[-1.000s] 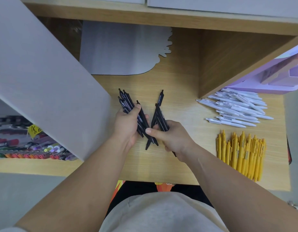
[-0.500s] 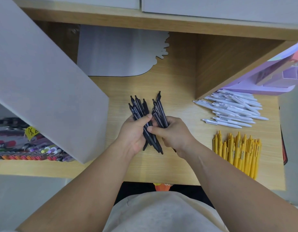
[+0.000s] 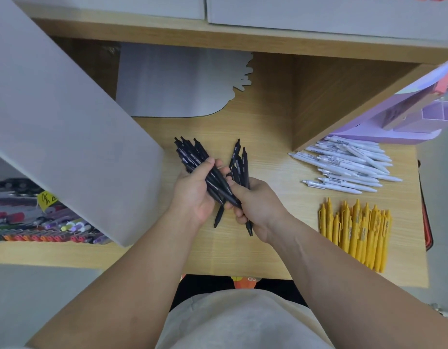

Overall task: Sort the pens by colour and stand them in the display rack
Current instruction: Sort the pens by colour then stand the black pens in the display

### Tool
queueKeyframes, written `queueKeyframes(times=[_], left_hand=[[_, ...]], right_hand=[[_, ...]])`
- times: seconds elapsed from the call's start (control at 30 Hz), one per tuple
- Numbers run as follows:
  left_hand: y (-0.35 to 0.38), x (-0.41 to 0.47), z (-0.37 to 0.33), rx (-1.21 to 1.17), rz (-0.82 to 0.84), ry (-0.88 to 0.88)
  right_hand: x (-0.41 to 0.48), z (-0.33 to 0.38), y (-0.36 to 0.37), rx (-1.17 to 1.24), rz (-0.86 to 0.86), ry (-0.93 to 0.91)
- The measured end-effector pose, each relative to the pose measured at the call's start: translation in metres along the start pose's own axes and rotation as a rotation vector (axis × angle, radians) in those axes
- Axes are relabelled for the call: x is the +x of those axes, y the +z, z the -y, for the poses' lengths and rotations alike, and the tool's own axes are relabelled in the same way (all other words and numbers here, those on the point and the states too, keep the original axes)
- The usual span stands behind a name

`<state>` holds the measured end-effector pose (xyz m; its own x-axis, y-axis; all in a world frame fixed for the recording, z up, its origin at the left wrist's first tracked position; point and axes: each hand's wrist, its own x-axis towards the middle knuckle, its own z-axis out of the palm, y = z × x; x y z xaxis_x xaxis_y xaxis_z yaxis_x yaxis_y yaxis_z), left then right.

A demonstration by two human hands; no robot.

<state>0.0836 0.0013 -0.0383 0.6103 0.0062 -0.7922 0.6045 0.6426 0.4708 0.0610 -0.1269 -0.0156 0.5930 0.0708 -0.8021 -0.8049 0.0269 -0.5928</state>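
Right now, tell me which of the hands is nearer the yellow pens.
Right. The right hand grips black pens just left of the yellow pens; the left hand, gripping another black bundle, sits farther left beyond it.

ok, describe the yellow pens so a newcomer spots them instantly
Start at the wooden desk, right side. Two loose pen piles lie there; the yellow pens are the nearer one, packed side by side, unlike the white pens scattered beyond them.
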Motion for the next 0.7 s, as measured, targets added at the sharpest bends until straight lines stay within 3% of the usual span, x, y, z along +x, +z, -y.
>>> queueKeyframes(times=[0.13, 0.23, 0.43, 0.7], left_hand=[[-0.006, -0.001, -0.004, 0.0, -0.117, 0.027], [-0.015, -0.002, -0.004, 0.147, -0.205, 0.058], [-0.024, -0.003, 0.003, 0.44, -0.253, 0.104], [0.005, 0.017, 0.007, 0.676, -0.206, 0.145]], right_hand=[[0.015, -0.009, -0.01, -0.091, -0.204, -0.009], [0.029, -0.022, -0.01, -0.243, -0.372, -0.027], [0.042, -0.024, 0.01, -0.543, -0.398, -0.084], [0.038, -0.022, -0.026, -0.438, -0.395, -0.103]])
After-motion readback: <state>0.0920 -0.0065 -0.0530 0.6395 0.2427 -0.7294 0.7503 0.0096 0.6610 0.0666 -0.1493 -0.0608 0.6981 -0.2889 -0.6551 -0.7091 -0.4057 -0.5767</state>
